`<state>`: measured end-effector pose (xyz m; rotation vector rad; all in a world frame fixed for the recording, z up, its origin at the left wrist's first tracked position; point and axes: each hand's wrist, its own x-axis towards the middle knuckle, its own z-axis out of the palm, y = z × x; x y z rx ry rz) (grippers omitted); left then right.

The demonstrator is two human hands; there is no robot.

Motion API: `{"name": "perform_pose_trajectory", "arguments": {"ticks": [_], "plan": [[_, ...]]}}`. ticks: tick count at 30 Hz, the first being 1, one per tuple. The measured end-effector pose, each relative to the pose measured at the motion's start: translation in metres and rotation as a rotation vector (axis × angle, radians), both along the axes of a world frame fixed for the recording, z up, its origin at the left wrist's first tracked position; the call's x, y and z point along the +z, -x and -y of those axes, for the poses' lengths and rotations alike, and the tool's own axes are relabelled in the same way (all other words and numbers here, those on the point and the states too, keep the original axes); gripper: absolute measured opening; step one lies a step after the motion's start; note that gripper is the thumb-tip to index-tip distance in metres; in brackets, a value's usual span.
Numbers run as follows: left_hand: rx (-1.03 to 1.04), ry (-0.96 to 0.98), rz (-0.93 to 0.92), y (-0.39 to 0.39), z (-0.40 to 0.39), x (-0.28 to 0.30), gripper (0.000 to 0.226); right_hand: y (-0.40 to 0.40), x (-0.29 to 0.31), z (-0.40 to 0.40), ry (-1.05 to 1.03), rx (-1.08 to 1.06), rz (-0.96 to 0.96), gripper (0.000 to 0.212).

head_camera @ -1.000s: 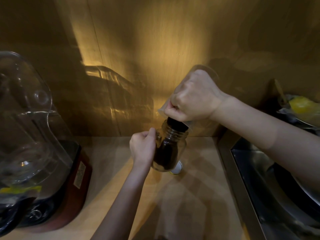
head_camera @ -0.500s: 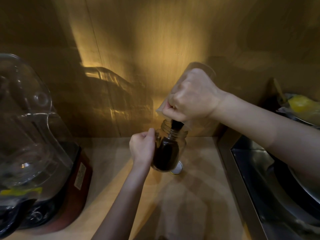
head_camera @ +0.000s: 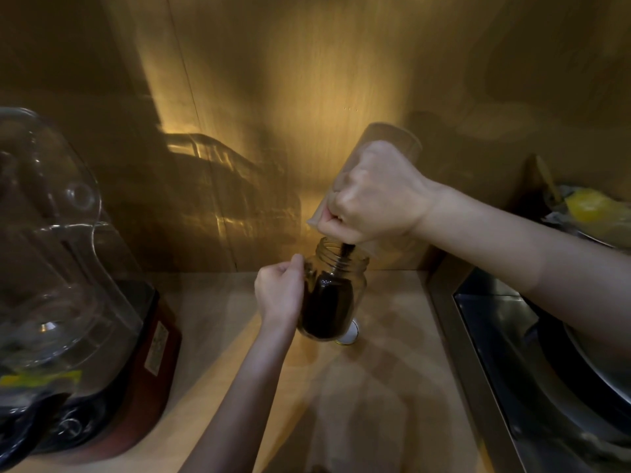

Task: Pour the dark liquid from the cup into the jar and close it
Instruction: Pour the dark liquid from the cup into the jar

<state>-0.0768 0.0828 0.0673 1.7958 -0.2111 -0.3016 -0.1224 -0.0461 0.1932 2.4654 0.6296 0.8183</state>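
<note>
At the far middle of the wooden tabletop (head_camera: 211, 322) stands a glass jar (head_camera: 333, 295), upright, close to the wooden back wall (head_camera: 307, 80). The jar is filled with dark liquid (head_camera: 327, 308) up to near its shoulder, and its threaded mouth is open. The left hand (head_camera: 280, 295) comes from the near side and has its grip closed around the left side of the jar, with the thumb at the neck. Above the jar, the right hand (head_camera: 372, 196) has its grip closed around a clear plastic cup (head_camera: 386, 145). The cup is tipped steeply, its bottom pointing up and far, its rim just over the jar mouth. A thin dark stream (head_camera: 346, 250) falls from the rim into the jar. The upper part of the cup looks clear.

Just behind the jar on its right, touching or nearly touching its base, a small round lid (head_camera: 351, 334) with a pale top lies flat on the tabletop; most of it is hidden by the jar.

At the left, a blender (head_camera: 129, 370) with a dark red base and a large clear cover (head_camera: 51, 233) stands on the tabletop. At the right, a steel sink (head_camera: 512, 353) lies beside the tabletop, and a yellow thing (head_camera: 590, 206) rests at the far right; I cannot tell what it is.
</note>
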Motion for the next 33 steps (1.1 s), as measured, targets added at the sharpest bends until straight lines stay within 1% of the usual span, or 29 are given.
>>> {"name": "perform_pose_trajectory", "arguments": {"ticks": [9, 11, 17, 20, 22, 24, 26, 28, 31, 33], "plan": [[0.027, -0.006, -0.003, -0.001, 0.002, 0.002, 0.045, 0.000, -0.005, -0.005, 0.058, 0.050, 0.021, 0.046], [0.016, 0.001, -0.008, -0.001, 0.002, 0.001, 0.043, -0.001, -0.005, -0.005, 0.037, 0.065, 0.026, 0.051], [0.022, 0.015, -0.023, 0.000, 0.003, 0.003, 0.044, 0.000, -0.005, -0.009, -0.010, 0.083, 0.041, 0.053], [0.007, 0.003, -0.022, 0.001, 0.001, 0.000, 0.039, 0.002, -0.008, -0.008, -0.075, 0.077, 0.077, 0.054], [0.005, 0.013, -0.057, 0.000, -0.003, -0.005, 0.039, 0.004, -0.007, -0.003, -0.200, -0.034, 0.120, 0.049], [0.025, 0.039, -0.112, -0.001, -0.006, -0.011, 0.034, 0.009, -0.010, 0.008, -0.395, -0.181, 0.153, 0.047], [0.065, 0.067, -0.154, -0.002, -0.008, -0.016, 0.029, 0.016, -0.020, 0.024, -0.664, -0.317, 0.134, 0.048], [0.061, 0.128, -0.204, -0.004, -0.016, -0.024, 0.030, 0.028, -0.042, 0.041, -0.974, -0.433, 0.094, 0.049], [0.025, 0.208, -0.274, -0.003, -0.033, -0.037, 0.028, 0.048, -0.082, 0.055, -1.374, -0.511, 0.188, 0.045], [0.102, 0.202, -0.271, -0.002, -0.041, -0.045, 0.030, 0.059, -0.109, 0.055, -1.593, -0.568, 0.198, 0.048]]}}
